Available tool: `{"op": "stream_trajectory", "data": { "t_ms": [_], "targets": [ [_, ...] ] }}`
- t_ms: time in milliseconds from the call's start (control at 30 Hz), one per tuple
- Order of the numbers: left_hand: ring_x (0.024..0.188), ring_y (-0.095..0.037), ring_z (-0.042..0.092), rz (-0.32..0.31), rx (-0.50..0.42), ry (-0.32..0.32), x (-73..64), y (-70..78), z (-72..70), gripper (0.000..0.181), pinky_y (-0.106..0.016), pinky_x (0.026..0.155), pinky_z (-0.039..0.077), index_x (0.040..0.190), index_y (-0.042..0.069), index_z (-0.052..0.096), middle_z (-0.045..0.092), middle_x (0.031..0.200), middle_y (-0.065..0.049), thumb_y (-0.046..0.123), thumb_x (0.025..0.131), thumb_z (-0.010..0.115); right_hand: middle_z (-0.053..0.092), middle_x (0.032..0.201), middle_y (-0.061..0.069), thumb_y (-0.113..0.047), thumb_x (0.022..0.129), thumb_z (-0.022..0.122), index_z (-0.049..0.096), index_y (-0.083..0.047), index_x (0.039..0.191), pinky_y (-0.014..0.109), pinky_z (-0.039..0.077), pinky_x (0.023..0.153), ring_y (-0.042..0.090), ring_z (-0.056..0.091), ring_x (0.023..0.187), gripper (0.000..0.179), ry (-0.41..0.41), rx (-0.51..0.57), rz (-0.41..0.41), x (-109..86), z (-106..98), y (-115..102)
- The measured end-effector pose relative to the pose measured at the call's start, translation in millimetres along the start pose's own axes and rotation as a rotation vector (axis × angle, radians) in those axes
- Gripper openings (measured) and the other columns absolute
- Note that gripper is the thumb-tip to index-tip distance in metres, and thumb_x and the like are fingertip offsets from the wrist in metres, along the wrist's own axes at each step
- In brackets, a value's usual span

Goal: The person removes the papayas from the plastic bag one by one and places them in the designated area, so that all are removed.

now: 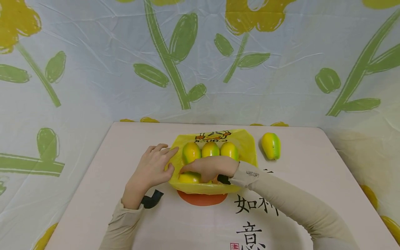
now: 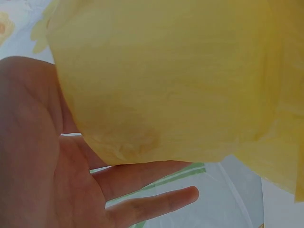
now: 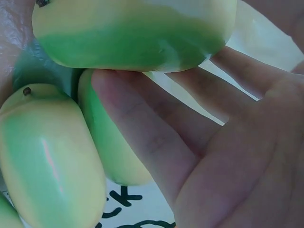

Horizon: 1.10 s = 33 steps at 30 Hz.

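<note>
A yellow plastic bag (image 1: 248,144) lies on the table, its mouth spread around several yellow-green mangoes. Three of them stand in a row at the back, including a mango (image 1: 210,148) in the middle. In front lies another mango (image 1: 189,178), also large in the right wrist view (image 3: 137,35). Reaching across the bag, my right hand (image 1: 207,166) holds this front mango, fingers along its side and partly hidden behind it. My left hand (image 1: 153,165), fingers spread, rests at the bag's left edge. The bag covers part of that hand in the left wrist view (image 2: 142,76).
One loose mango (image 1: 271,146) lies on the pale table (image 1: 103,180) to the right of the bag. Black writing (image 1: 250,203) and a red round print (image 1: 202,199) mark the tabletop. A flower-patterned curtain (image 1: 103,69) surrounds the table's back and sides.
</note>
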<state>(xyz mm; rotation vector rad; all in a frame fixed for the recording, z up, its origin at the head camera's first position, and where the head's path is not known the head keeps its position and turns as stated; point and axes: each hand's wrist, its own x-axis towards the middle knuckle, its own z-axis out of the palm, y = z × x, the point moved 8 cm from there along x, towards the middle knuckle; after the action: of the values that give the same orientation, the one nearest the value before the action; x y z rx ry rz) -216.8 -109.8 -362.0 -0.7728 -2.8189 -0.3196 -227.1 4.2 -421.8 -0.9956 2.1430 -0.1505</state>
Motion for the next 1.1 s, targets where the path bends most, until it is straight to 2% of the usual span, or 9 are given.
{"op": "stream_trajectory", "data": {
  "t_ms": [133,267,333,500,700,967,1100],
  "targets": [
    [0.124,-0.034,0.054,0.002,-0.005,0.005,0.2,0.4,-0.4,0.049,-0.055,0.100,0.042,0.129,0.006,0.066,0.069,0.121,-0.011,0.015,0.082,0.057,0.052,0.131,-0.008,0.012,0.083,0.066,0.043,-0.032,0.149,0.029,0.057,0.058,0.016,0.054,0.102,0.082,0.014,-0.003,-0.020,-2.9,-4,-2],
    [0.123,-0.034,0.054,0.002,-0.007,0.009,0.1,-0.3,-0.2,0.049,-0.055,0.100,0.042,0.129,0.006,0.066,0.069,0.121,-0.011,0.015,0.082,0.057,0.052,0.135,-0.009,0.007,0.082,0.070,0.043,-0.027,0.150,0.025,0.052,0.081,0.012,0.050,0.109,0.080,0.044,-0.050,-0.061,-5.3,-9,-4],
    [0.123,-0.034,0.054,0.001,-0.007,0.010,-0.2,-0.9,0.2,0.048,-0.055,0.100,0.042,0.129,0.006,0.066,0.069,0.121,-0.011,0.015,0.082,0.058,0.051,0.138,-0.009,0.005,0.082,0.072,0.042,-0.026,0.151,0.024,0.047,0.087,0.011,0.049,0.111,0.081,0.054,-0.054,-0.069,-7.0,-11,-4],
    [0.123,-0.034,0.054,-0.001,-0.004,0.009,-0.6,-1.4,0.2,0.048,-0.055,0.099,0.042,0.129,0.006,0.066,0.069,0.121,-0.011,0.015,0.082,0.058,0.050,0.141,-0.007,-0.004,0.083,0.077,0.041,-0.028,0.151,0.028,0.050,0.089,0.013,0.049,0.112,0.081,0.073,-0.023,-0.074,-12.2,-17,-3],
    [0.123,-0.034,0.053,-0.004,-0.005,0.003,-0.2,-0.9,-0.2,0.049,-0.055,0.099,0.041,0.130,0.006,0.066,0.069,0.121,-0.011,0.016,0.083,0.058,0.048,0.144,-0.006,-0.012,0.082,0.081,0.040,-0.025,0.152,0.033,0.041,0.105,0.013,0.047,0.119,0.082,0.126,-0.033,-0.124,-19.3,-26,-4],
    [0.123,-0.033,0.053,-0.009,-0.003,-0.006,-0.2,-1.1,-0.7,0.049,-0.054,0.100,0.041,0.130,0.006,0.065,0.069,0.121,-0.010,0.016,0.083,0.059,0.044,0.150,-0.002,-0.008,0.082,0.079,0.038,-0.016,0.152,0.034,0.037,0.109,0.015,0.045,0.128,0.081,0.172,0.033,-0.203,-34.0,-37,-7],
    [0.123,-0.033,0.054,-0.011,-0.004,-0.010,-0.5,-1.2,-1.0,0.049,-0.054,0.100,0.041,0.131,0.006,0.065,0.069,0.120,-0.010,0.016,0.083,0.058,0.043,0.151,0.001,-0.007,0.082,0.079,0.038,-0.013,0.152,0.036,0.042,0.105,0.018,0.046,0.129,0.082,0.208,0.088,-0.237,-43.0,-44,-7]
  ]
}}
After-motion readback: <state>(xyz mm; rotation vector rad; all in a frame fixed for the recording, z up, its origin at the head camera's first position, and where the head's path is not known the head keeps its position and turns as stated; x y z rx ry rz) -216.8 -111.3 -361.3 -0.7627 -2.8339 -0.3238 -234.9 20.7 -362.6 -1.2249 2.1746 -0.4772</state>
